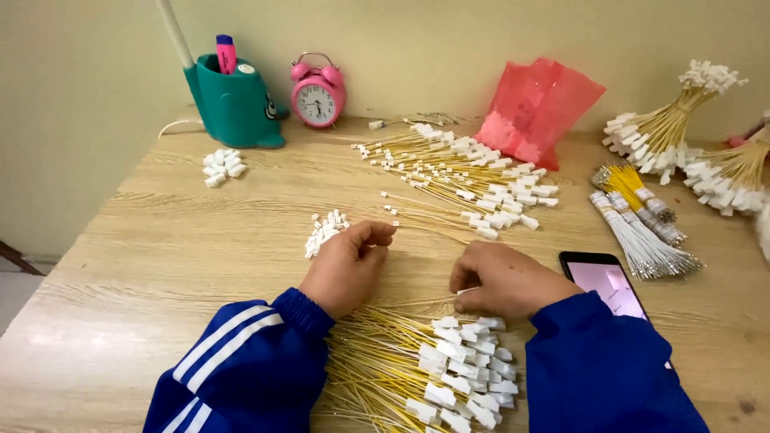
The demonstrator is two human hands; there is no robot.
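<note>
Containers: teal pen holder (233,104), far beyond the left hand's fingers, holds a pink marker (226,52); a white stalk rises from it and is cut off by the top edge. A pink plastic bag (537,108) stands far beyond the right hand's fingers, with pale small parts showing through its lower half; what they are cannot be made out.

Hidden or unclear: the right hand (505,279) is curled knuckles-up, its fingers closed on one thin yellow wire (468,290) with a white end; the fingertips themselves are tucked under and out of sight. The left hand (346,265) lies on the counter (144,265) with fingers (377,232) drawn narrow, thumb against forefinger; whether anything is pinched between them cannot be told. Blue sleeves cover both forearms. A phone (605,282), just right of the right hand, is partly hidden by the sleeve.

Work material: a pile of yellow wires with white plugs (433,369) lies just nearer than both hands, running under the wrists and off the bottom edge. A small heap of loose white plugs (323,231) sits just left of the left fingers. A second spread of wires (465,180) lies beyond the fingers, near the bag. A pink alarm clock (318,92) stands beside the pen holder.
</note>
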